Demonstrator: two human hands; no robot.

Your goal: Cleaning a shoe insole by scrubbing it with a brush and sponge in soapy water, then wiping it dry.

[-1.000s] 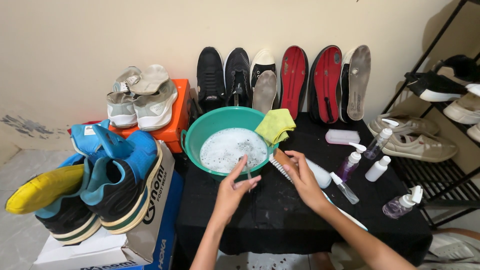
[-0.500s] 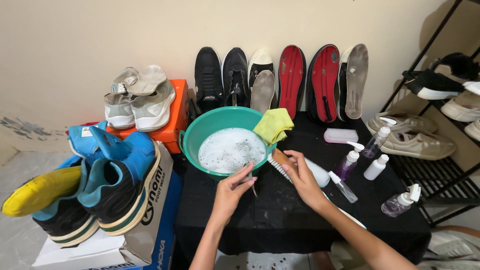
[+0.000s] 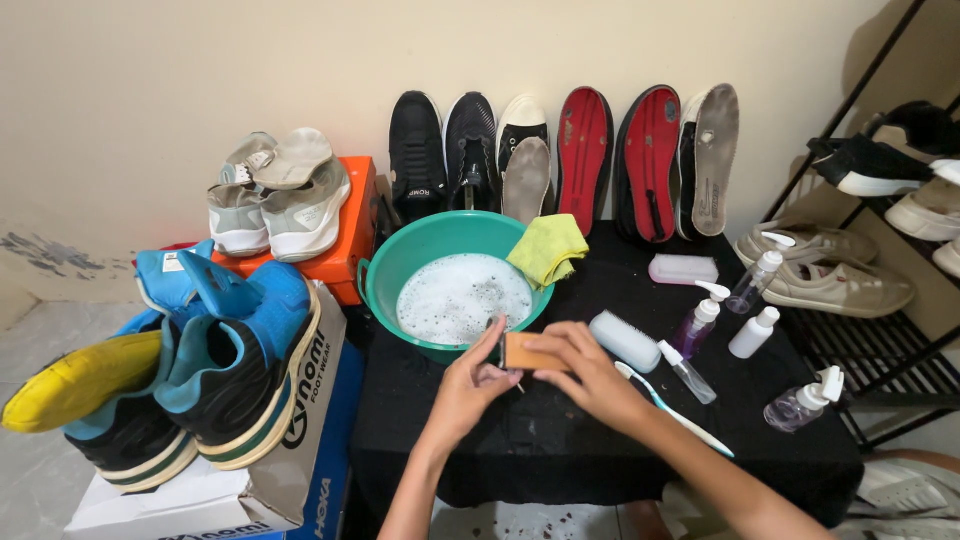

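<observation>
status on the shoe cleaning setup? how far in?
Done: green basin holds foamy water, spray bottles set out. In hand: both hands, left hand and right hand, grip a wooden-backed brush beside the basin. Left: no shoe on the black table yet.

One basin (image 3: 385, 275), one yellow cloth (image 3: 548, 247), four bottles (image 3: 697, 322), one toothbrush (image 3: 672, 408).
</observation>
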